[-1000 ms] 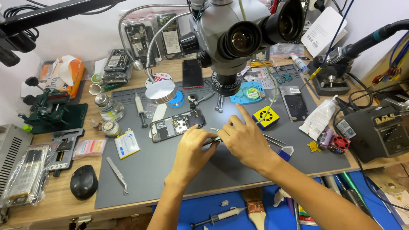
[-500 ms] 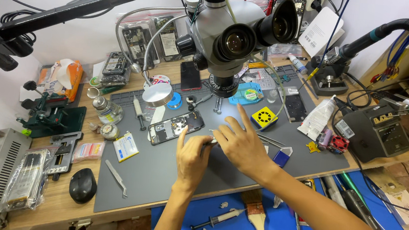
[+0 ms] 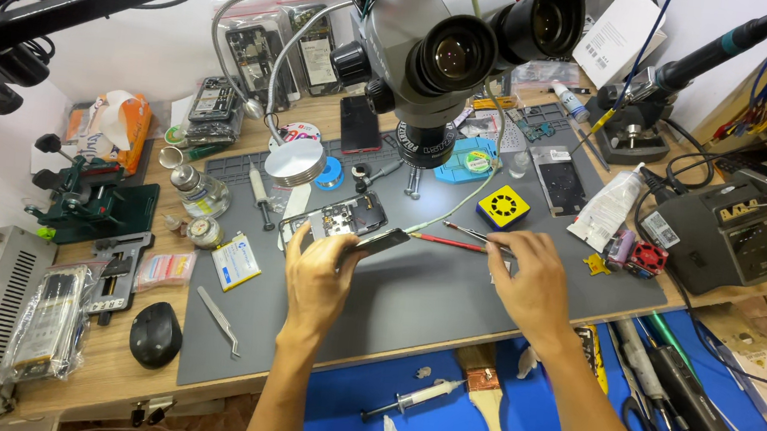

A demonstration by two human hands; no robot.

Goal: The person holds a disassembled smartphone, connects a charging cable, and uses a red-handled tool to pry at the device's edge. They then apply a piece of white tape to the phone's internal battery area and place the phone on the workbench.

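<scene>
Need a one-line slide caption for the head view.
Left hand lifts a dark phone panel beside an opened phone frame; right hand holds metal tweezers under a grey microscope.

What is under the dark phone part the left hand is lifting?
Under the thin dark phone panel in the left hand lies the opened phone frame on the grey work mat. The panel and fingers cover the frame's near edge, so that part cannot be seen.
</scene>
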